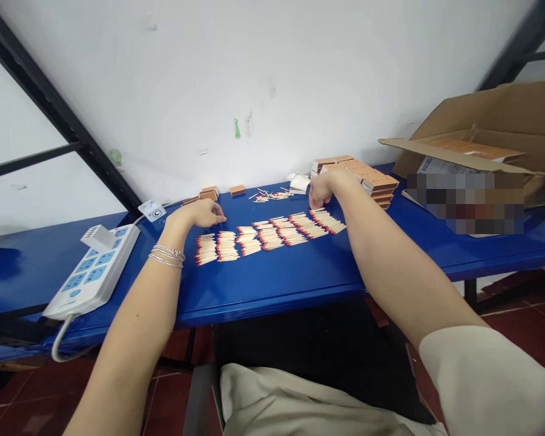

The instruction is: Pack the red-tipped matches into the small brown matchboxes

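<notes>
Several columns of red-tipped matches (272,235) lie side by side on the blue table (272,283). My left hand (204,213) is just behind the leftmost columns, its fingers loosely bent and slightly apart, with nothing visible in them. At the far end of the rightmost column, my right hand (323,188) has its fingers curled together and pointing down. Whatever they pinch is hidden or too small to make out. Between the hands, farther back, is a loose heap of matches (272,196) beside a white open tray or paper piece (298,183).
Brown matchboxes (375,177) are stacked behind my right hand, with smaller boxes (237,191) near the wall. An open cardboard box (476,127) stands at the right. A white power strip (100,269) with a plugged-in adapter and a card (152,210) lie left.
</notes>
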Action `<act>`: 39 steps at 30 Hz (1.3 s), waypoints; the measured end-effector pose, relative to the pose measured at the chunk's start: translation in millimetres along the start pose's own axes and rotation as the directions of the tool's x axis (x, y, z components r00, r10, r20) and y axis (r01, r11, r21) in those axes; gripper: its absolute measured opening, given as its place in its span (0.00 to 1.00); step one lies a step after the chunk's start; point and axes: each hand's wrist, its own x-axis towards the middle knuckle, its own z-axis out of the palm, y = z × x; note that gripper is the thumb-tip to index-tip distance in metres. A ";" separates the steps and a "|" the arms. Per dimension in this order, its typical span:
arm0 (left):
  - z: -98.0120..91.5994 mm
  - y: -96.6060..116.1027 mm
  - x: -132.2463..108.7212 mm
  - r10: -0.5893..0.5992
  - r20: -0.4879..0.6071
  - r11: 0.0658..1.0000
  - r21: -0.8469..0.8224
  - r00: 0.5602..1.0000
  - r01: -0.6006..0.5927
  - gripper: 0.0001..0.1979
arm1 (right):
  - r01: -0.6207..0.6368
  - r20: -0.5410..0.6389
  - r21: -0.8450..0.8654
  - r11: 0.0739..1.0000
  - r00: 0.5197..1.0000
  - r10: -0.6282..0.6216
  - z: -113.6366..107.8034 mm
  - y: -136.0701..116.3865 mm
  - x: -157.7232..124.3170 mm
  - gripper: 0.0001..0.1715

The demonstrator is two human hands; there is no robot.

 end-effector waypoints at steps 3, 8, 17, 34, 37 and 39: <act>0.5 -0.8 0.5 0.005 -0.001 1.000 -0.001 1.000 -0.005 0.19 | -0.110 0.112 -0.040 0.993 0.987 0.113 -7.0 -15.7 -11.7 0.11; 4.5 -8.3 7.3 0.008 -0.002 1.000 -0.027 1.000 -0.008 0.19 | -0.002 -0.286 0.027 1.000 0.958 0.010 4.3 -49.4 -12.3 0.14; 9.2 -16.7 17.0 0.012 0.001 0.996 -0.088 1.000 -0.012 0.18 | 0.042 -0.423 0.050 0.998 0.906 -0.017 30.6 -61.2 4.4 0.16; 7.3 -14.6 14.2 0.013 -0.006 1.000 -0.022 1.000 -0.013 0.18 | 0.014 -0.381 0.054 0.998 0.925 0.008 29.3 -61.5 3.5 0.16; 7.1 -14.5 14.3 0.022 0.001 1.000 -0.020 1.000 -0.022 0.18 | -0.023 -0.371 0.058 0.998 0.928 0.042 29.2 -62.2 2.3 0.20; 7.4 -14.9 14.3 0.028 -0.008 0.999 -0.026 1.000 -0.028 0.18 | -0.038 -0.367 0.061 0.997 0.928 0.058 29.3 -61.8 2.0 0.23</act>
